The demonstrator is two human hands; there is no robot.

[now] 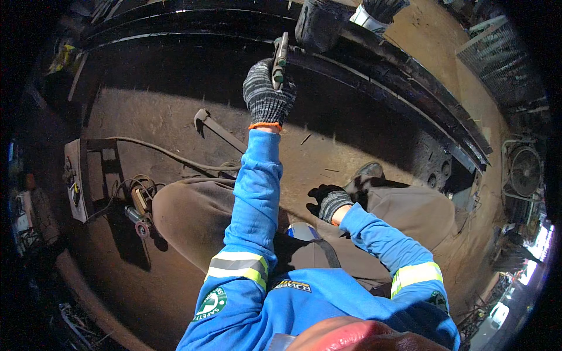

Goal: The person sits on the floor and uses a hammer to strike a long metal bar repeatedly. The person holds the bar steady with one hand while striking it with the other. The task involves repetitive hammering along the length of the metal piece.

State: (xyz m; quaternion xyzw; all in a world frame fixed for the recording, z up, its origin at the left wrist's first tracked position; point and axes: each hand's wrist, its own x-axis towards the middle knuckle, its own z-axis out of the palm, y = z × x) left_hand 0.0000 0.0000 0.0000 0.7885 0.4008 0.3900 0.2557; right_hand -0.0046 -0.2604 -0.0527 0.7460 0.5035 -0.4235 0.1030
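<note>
We hold a pliers-like metal tool (281, 57) before the long steel beam (410, 88), our gloved left hand (260, 93) closed around it; our gloved right hand (331, 203) is on the beam's near side, fingers bent, and we cannot tell whether they hold anything; a hammer (221, 131) and an angle grinder (138, 220) also lie nearside; a fan (524, 171) stands past the beam's right end.

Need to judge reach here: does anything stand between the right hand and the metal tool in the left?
Nothing visible stands between the right hand and the metal tool; the left hand grips it.
</note>
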